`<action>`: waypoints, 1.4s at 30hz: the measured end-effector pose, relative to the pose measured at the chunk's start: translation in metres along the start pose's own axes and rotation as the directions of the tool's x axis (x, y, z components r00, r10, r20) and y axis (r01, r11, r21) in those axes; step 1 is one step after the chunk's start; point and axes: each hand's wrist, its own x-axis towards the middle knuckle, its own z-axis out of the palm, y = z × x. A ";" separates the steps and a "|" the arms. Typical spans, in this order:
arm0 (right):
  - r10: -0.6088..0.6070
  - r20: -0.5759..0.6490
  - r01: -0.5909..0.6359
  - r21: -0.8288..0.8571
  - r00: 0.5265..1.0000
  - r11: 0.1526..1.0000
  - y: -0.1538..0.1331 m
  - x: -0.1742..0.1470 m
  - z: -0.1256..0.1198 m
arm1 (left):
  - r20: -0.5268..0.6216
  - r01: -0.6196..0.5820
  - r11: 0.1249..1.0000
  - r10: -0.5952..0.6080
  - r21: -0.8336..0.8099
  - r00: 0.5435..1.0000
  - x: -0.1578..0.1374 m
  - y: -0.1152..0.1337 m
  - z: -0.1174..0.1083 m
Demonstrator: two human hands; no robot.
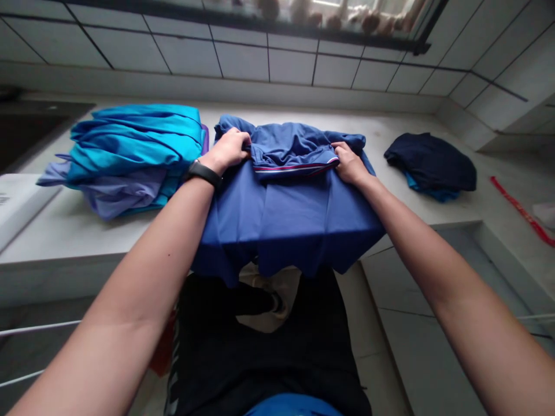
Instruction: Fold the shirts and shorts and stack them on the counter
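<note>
A blue shirt (295, 214) lies on the counter in front of me, its lower part hanging over the front edge. Its collar, trimmed with a red and white stripe, is bunched across the middle. My left hand (232, 149), with a black band on the wrist, pinches the fabric at the collar's left end. At the collar's right end, the fingers of my right hand (348, 163) are closed on the cloth. Folds of fabric partly hide the fingertips of both hands.
Left of the shirt is a pile of turquoise and lavender clothes (139, 144), beside a white box (21, 202). A dark navy folded garment (431, 162) and a red strip (522, 211) lie to the right. Tiled wall (243, 58) rises behind the counter (407, 202).
</note>
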 end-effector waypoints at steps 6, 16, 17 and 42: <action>-0.014 0.005 0.014 0.024 1.000 1.000 0.018 0.032 0.005 | -0.043 0.031 0.996 -0.035 -0.078 0.998 0.016 -0.004 0.003; -0.027 0.016 0.027 -0.004 1.000 1.000 0.029 0.057 0.006 | -0.126 0.110 0.975 -0.135 -0.194 0.983 0.011 0.007 0.005; -0.029 0.015 0.029 -0.005 0.999 1.000 0.028 0.058 0.006 | -0.124 0.113 0.974 -0.139 -0.197 0.983 0.011 0.008 0.005; -0.038 0.019 0.038 -0.017 0.999 0.999 0.027 0.057 0.004 | -0.170 0.050 0.983 -0.080 -0.174 0.982 0.013 0.001 0.008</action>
